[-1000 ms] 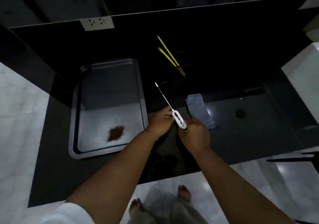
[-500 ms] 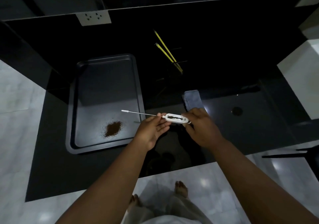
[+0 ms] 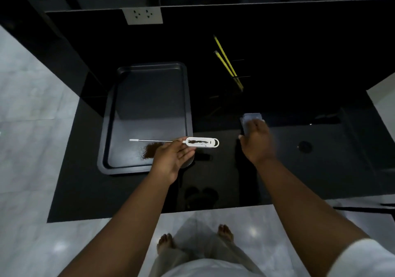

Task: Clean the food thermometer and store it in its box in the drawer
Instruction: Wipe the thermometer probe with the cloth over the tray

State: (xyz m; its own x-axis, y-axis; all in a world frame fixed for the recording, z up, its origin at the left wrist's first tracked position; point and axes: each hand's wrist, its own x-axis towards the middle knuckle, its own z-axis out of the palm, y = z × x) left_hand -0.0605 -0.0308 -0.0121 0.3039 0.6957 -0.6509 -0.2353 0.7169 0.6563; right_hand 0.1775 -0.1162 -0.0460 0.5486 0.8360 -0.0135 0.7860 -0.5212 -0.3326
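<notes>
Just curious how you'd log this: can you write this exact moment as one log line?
step: fetch cloth | left hand: holds soiled thermometer, probe over tray | right hand: on grey cloth, grip unclear | box: unseen

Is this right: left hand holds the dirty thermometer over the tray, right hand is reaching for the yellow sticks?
Not quite. In the head view the right hand is on the grey cloth lying on the counter, not at the yellow sticks farther back. The rest stands: the left hand holds the smeared thermometer, its probe over the tray.
</notes>
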